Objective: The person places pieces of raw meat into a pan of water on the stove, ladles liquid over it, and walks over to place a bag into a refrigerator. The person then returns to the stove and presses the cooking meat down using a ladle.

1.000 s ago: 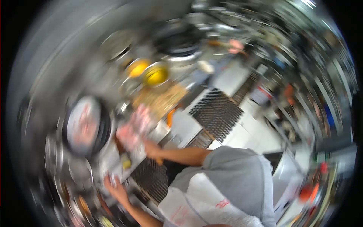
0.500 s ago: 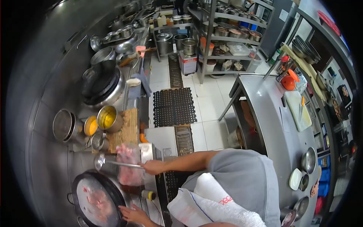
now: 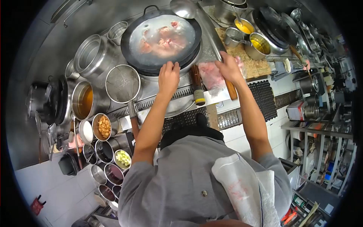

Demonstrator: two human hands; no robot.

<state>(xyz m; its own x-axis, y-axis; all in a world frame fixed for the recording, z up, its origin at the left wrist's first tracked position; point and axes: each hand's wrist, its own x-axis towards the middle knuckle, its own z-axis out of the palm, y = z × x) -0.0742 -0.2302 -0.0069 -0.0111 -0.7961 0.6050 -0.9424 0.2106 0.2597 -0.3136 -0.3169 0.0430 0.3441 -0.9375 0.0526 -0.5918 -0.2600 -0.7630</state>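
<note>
My right hand point(image 3: 228, 67) is closed around the long handle of a ladle point(image 3: 208, 30), whose metal bowl hangs just right of the wok at the back. The end of its wooden grip sticks out below my hand. My left hand point(image 3: 169, 77) is at the near rim of a black wok point(image 3: 128, 58), fingers slightly apart; whether they touch the rim I cannot tell. Pieces of pinkish raw meat point(image 3: 165, 41) sit in cloudy liquid inside the wok. Beside my right hand lies a clear plastic bag of pink meat point(image 3: 211, 75), with a bundled bamboo brush point(image 3: 197, 85) left of it.
A round strainer point(image 3: 123, 84) rests left of the wok, near a pot of amber liquid point(image 3: 83, 100). Several ingredient containers, including one of diced green pieces point(image 3: 123, 159), stand at lower left. A wooden board point(image 3: 261, 68) carries pots of yellow liquid point(image 3: 260, 44) at right.
My view has swung from the aisle to face the wok. The ladle stays in my right hand. My left hand is still by the wok's rim, its fingers closer together.
</note>
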